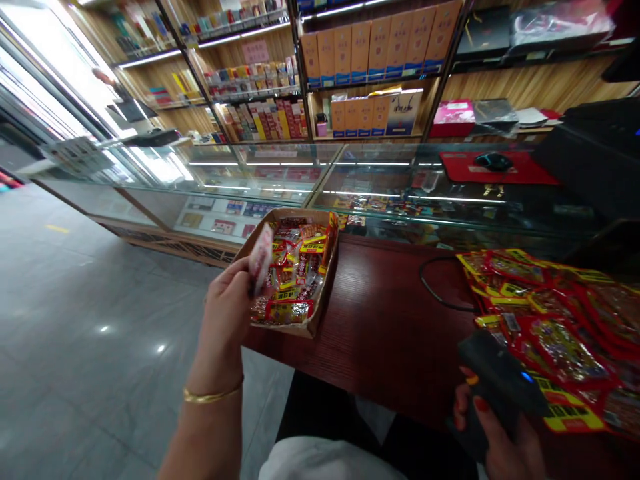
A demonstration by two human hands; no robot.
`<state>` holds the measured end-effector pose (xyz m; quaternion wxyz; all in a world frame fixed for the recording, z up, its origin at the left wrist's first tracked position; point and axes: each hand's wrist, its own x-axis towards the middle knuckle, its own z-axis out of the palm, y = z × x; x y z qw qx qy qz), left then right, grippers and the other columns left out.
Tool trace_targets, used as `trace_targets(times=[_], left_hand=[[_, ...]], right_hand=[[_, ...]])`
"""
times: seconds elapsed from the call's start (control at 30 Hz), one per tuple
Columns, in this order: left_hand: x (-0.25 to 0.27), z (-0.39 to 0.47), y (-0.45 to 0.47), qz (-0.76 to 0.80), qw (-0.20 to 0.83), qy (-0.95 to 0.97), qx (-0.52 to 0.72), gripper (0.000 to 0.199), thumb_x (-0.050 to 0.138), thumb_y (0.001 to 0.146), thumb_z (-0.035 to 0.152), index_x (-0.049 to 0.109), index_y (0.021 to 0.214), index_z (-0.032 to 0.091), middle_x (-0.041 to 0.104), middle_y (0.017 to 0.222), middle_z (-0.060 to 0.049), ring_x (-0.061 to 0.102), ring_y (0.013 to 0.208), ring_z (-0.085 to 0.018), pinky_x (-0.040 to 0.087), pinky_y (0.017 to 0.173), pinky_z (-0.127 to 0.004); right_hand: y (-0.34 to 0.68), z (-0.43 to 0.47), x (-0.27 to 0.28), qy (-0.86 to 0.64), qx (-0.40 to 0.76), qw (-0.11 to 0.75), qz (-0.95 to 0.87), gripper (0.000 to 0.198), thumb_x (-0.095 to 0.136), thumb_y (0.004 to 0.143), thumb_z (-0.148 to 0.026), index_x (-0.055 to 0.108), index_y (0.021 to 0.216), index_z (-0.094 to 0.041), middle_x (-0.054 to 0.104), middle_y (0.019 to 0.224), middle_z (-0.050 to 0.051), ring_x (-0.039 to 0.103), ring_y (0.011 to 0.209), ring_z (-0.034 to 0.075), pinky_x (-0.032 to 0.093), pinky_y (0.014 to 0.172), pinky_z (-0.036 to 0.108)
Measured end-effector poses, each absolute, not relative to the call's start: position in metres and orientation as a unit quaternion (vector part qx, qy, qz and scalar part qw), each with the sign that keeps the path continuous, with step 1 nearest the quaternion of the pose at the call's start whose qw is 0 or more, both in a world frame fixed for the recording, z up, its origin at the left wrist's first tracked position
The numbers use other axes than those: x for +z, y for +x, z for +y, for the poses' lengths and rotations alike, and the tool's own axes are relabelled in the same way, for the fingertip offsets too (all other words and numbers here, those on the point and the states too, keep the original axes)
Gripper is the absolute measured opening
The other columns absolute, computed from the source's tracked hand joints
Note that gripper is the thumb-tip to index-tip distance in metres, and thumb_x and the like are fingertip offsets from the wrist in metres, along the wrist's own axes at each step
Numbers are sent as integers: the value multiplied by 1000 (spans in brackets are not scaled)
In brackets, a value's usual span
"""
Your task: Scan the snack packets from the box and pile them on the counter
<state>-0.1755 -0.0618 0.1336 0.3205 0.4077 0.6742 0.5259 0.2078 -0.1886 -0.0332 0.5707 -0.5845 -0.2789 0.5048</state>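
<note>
Between the thumb and fingers of my left hand (pixel 227 300) is a small snack packet (pixel 261 259), white and red and a little blurred. It is held over the left side of a cardboard box (pixel 324 303), which is filled with red and yellow snack packets (pixel 290 273). My right hand (pixel 495 427) is wrapped round the handle of a black barcode scanner (pixel 503 373) with a small blue light on it. Beside the scanner lies a heap of larger red and yellow snack packets (pixel 560 333).
The box and heap rest on a dark red wooden tabletop (pixel 380 320). A black cable (pixel 425 280) curls there. Behind runs a glass display counter (pixel 270 173) with a red mouse pad (pixel 530 172) and a mouse (pixel 493 161). Boxed goods fill the shelves (pixel 370 80). A person (pixel 120 93) is far left.
</note>
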Motion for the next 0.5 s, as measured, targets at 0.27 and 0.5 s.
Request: trace_targets(times=[0.27,0.5], left_hand=[[73,-16,-18,476,495,606,401,15,59,73,18,73,78,19,68,76,-2,59,72,-16,45,64,-24],[19,22,3,456,641,488,378,17,76,73,25,74,86,15,69,71,-2,59,59,-12,45,58,-23]], right_hand=[[189,-187,-23,-574,459,613,-290,45,78,83,-54,66,111,-21,64,67,-3,56,48,12,49,48,25],[185,-187,-24,-581,441,620,-288,42,75,86,-52,66,114,-22,61,66,-4,53,48,11,47,48,24]])
